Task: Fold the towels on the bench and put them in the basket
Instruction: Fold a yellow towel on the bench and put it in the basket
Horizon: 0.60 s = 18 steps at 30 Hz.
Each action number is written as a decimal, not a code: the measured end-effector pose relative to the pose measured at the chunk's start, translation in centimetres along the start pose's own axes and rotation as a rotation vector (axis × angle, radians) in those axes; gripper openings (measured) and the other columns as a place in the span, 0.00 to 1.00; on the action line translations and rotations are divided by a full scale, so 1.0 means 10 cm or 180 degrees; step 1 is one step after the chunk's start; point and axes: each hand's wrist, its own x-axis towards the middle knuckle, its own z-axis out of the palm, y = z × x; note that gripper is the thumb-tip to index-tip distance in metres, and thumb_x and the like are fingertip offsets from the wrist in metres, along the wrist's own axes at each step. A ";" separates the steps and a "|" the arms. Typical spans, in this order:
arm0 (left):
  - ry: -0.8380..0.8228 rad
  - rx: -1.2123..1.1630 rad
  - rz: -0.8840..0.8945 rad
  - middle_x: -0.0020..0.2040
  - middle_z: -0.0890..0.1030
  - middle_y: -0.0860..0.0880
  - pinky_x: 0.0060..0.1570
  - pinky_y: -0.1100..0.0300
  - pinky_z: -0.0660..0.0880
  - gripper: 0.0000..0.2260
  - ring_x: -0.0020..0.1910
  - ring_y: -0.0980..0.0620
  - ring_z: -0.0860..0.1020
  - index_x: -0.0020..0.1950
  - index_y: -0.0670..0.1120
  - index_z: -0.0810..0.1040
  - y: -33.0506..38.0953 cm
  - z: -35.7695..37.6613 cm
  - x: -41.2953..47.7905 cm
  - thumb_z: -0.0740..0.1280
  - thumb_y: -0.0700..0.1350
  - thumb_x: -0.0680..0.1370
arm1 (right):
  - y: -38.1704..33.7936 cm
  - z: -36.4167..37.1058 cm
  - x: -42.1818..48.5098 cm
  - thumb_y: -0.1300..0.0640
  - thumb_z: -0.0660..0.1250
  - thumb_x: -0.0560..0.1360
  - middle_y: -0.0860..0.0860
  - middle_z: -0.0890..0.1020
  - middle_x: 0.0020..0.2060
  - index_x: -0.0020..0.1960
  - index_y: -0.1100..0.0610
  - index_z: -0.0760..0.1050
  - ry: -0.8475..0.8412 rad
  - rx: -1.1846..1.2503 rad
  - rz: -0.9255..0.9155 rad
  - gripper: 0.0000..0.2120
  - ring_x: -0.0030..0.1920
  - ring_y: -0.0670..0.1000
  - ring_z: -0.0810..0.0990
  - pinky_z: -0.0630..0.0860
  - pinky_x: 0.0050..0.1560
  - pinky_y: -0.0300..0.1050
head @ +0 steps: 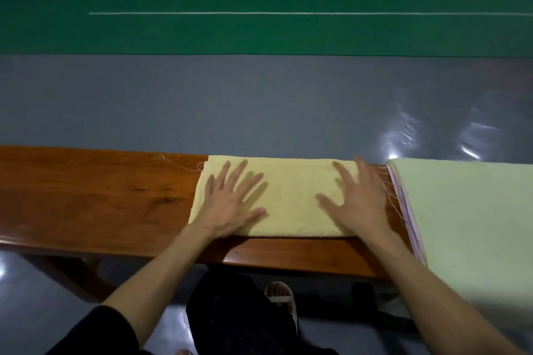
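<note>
Head view: left hand (230,202) and right hand (356,199), fingers spread, press flat on the folded yellow towel (288,196) on the bench (101,196), left of a green towel (467,225).

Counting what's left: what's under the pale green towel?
Thin pink and lilac cloth edges peek out beneath the pale green towel on the wooden bench; how many pieces is hidden.

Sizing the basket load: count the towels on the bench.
2: yellow towel under left hand and right hand; green towel at right. Pink edges beneath it suggest more hidden.
</note>
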 end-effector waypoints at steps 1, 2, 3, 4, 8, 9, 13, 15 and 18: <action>-0.0135 0.0214 0.0095 0.77 0.33 0.53 0.72 0.36 0.38 0.36 0.75 0.45 0.31 0.75 0.66 0.39 0.03 0.07 -0.04 0.39 0.76 0.69 | -0.05 0.07 -0.10 0.25 0.55 0.70 0.50 0.42 0.78 0.77 0.38 0.47 -0.0297 -0.0186 -0.0074 0.40 0.77 0.61 0.41 0.47 0.73 0.64; -0.0204 0.0389 0.0117 0.76 0.31 0.52 0.70 0.34 0.36 0.36 0.74 0.44 0.30 0.73 0.66 0.35 0.01 0.12 -0.08 0.38 0.77 0.68 | -0.05 0.15 -0.19 0.22 0.49 0.68 0.49 0.38 0.78 0.76 0.36 0.41 -0.0548 -0.0343 -0.0097 0.42 0.76 0.61 0.37 0.43 0.72 0.67; -0.0241 0.0491 0.0101 0.75 0.30 0.52 0.69 0.33 0.35 0.37 0.74 0.43 0.30 0.72 0.67 0.32 -0.03 0.14 -0.12 0.36 0.77 0.67 | -0.01 0.21 -0.28 0.19 0.44 0.65 0.48 0.35 0.77 0.75 0.35 0.37 -0.0697 -0.0463 -0.0085 0.44 0.76 0.61 0.34 0.40 0.71 0.70; -0.0269 0.0547 0.0090 0.75 0.30 0.51 0.69 0.32 0.35 0.38 0.73 0.42 0.30 0.72 0.67 0.31 -0.07 0.14 -0.17 0.35 0.78 0.66 | 0.04 0.25 -0.35 0.18 0.40 0.63 0.48 0.34 0.77 0.74 0.34 0.35 -0.0748 -0.0515 -0.0054 0.44 0.76 0.61 0.33 0.39 0.70 0.71; -0.0375 0.0628 0.0129 0.75 0.29 0.52 0.69 0.31 0.38 0.40 0.74 0.43 0.29 0.71 0.66 0.29 -0.16 0.15 -0.36 0.31 0.79 0.63 | 0.14 0.28 -0.48 0.16 0.35 0.60 0.45 0.33 0.76 0.72 0.33 0.29 -0.0723 -0.0567 -0.0047 0.46 0.76 0.61 0.34 0.37 0.69 0.71; -0.0395 0.0601 0.0118 0.75 0.29 0.52 0.69 0.31 0.39 0.40 0.74 0.43 0.29 0.71 0.66 0.29 -0.15 0.14 -0.37 0.30 0.79 0.62 | 0.12 0.27 -0.48 0.16 0.35 0.59 0.45 0.33 0.76 0.72 0.33 0.29 -0.0740 -0.0558 -0.0060 0.46 0.76 0.61 0.34 0.36 0.69 0.72; -0.0391 0.0198 0.0088 0.78 0.40 0.53 0.70 0.32 0.37 0.43 0.77 0.44 0.37 0.76 0.64 0.46 -0.01 0.03 -0.29 0.32 0.79 0.64 | 0.13 0.19 -0.45 0.20 0.46 0.66 0.45 0.39 0.78 0.76 0.37 0.40 -0.0830 -0.0287 -0.0105 0.44 0.77 0.58 0.39 0.39 0.70 0.70; -0.0241 0.0086 0.0270 0.78 0.54 0.53 0.73 0.37 0.42 0.39 0.77 0.46 0.46 0.75 0.59 0.59 0.16 -0.08 -0.17 0.38 0.75 0.69 | 0.20 0.13 -0.49 0.29 0.57 0.72 0.48 0.55 0.77 0.76 0.43 0.56 -0.0429 0.0066 -0.0030 0.36 0.77 0.55 0.52 0.50 0.73 0.65; -0.0223 0.0018 0.0725 0.75 0.64 0.53 0.74 0.48 0.55 0.24 0.75 0.49 0.58 0.73 0.56 0.63 0.50 -0.21 0.16 0.53 0.63 0.79 | 0.31 0.06 -0.61 0.44 0.68 0.74 0.52 0.75 0.64 0.67 0.53 0.72 0.0273 0.0739 0.0372 0.25 0.64 0.53 0.72 0.70 0.65 0.51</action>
